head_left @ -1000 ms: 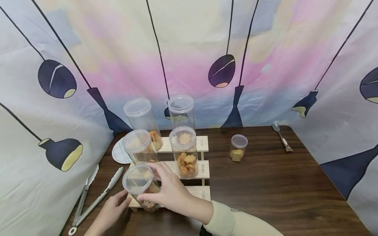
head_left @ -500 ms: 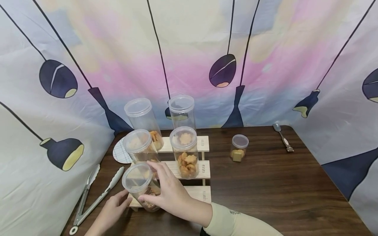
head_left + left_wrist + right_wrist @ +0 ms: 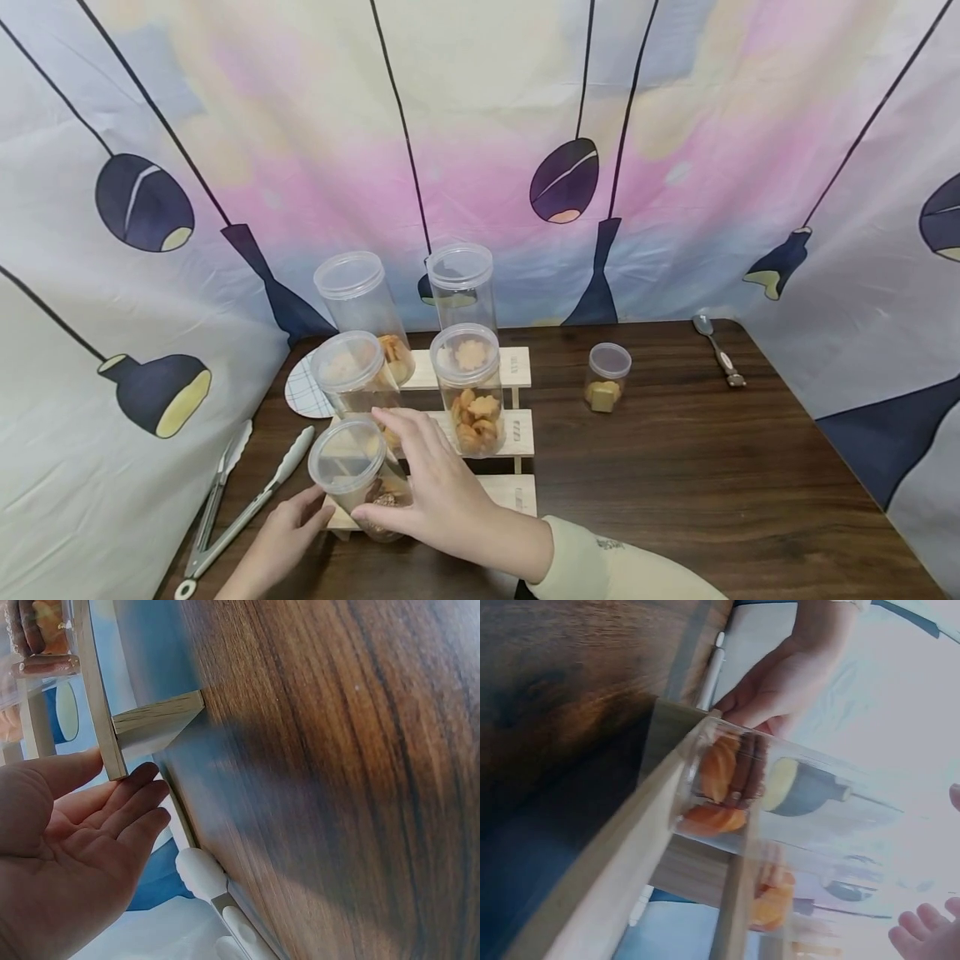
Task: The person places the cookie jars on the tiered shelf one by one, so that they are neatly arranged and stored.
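Observation:
A three-step wooden rack (image 3: 501, 493) stands on the dark table. My left hand (image 3: 279, 537) pinches the left end of its lowest step, thumb above and fingertips under the board (image 3: 105, 712). On that step stands a clear lidded jar (image 3: 347, 457), upright, with orange and brown cookies (image 3: 731, 780) at its bottom. My right hand (image 3: 450, 500) is spread around the jar's right side, thumb in front and fingers behind. In the right wrist view its fingertips (image 3: 922, 930) are relaxed near the upper part of the jar.
More lidded jars stand on the upper steps, one with small cookies (image 3: 474, 417). Metal tongs (image 3: 243, 508) lie at the left, by a round checked mat (image 3: 306, 387). A small lidded tub (image 3: 606, 375) and a spoon (image 3: 717, 350) are at the right. A printed curtain hangs behind.
My right hand has loosened around the front jar and drawn slightly to the right. The left hand stays at the rack's end, and the jars keep their places.

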Demonstrator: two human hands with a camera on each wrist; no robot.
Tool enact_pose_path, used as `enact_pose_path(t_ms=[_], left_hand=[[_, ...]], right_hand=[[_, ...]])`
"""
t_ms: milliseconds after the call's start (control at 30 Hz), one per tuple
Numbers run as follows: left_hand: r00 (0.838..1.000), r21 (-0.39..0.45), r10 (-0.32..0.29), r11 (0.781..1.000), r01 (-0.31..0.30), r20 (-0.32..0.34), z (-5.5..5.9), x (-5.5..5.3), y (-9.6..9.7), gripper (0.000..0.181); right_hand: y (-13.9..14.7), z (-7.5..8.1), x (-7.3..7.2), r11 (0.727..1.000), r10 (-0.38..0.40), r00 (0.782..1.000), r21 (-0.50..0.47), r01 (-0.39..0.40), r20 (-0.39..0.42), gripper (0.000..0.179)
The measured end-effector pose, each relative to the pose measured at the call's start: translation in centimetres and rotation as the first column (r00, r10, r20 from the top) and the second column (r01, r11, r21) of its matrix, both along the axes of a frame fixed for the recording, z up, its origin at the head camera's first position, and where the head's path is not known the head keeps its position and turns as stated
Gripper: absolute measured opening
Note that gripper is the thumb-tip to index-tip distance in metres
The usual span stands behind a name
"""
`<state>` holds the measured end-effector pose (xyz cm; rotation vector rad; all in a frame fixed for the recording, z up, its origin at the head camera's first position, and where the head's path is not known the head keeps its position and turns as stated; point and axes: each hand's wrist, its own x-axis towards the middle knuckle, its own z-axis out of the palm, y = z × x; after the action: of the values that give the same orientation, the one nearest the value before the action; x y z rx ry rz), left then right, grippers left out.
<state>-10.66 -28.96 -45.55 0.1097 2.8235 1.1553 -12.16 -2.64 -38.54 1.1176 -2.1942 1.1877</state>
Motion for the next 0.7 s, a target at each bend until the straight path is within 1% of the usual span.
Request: enact_pose_path(t_ms=[167,300,400,533,600,700], left_hand=[[1.000,-0.013,0.001,1.000,-0.001,-0.023,0.0,0.0,0.1,0.045],[0.998,-0.029,-0.004,1.000,0.002,-0.056,-0.1,0.0,0.2,0.043],[0.997,-0.041,-0.013,0.999,0.009,-0.081,-0.1,0.1,0.2,0.041],[0.997,-0.036,-0.003,0.999,0.001,-0.072,-0.1,0.1,0.2,0.041],[0.998,-0.032,-0.003,0.999,0.001,-0.064,-0.1,0.1,0.2,0.042],[0.998,-0.038,0.000,0.999,-0.003,-0.068,-0.2,0.1,0.2,0.042]], right_hand=[[0.8,1.3,0.6,0.999,0.025,0.997,-0.045,-0.028,-0.077,0.094],[1.8,2.6,1.3,0.994,0.063,0.985,-0.079,-0.077,-0.161,0.086],[2.5,3.7,1.8,0.988,0.095,0.962,-0.093,-0.122,-0.257,0.080],[3.5,5.2,2.3,0.978,0.127,0.921,-0.111,-0.179,-0.369,0.077],[4.1,5.9,2.6,0.971,0.142,0.906,-0.122,-0.206,-0.400,0.075],[4.9,6.6,2.9,0.960,0.161,0.887,-0.138,-0.242,-0.432,0.067]])
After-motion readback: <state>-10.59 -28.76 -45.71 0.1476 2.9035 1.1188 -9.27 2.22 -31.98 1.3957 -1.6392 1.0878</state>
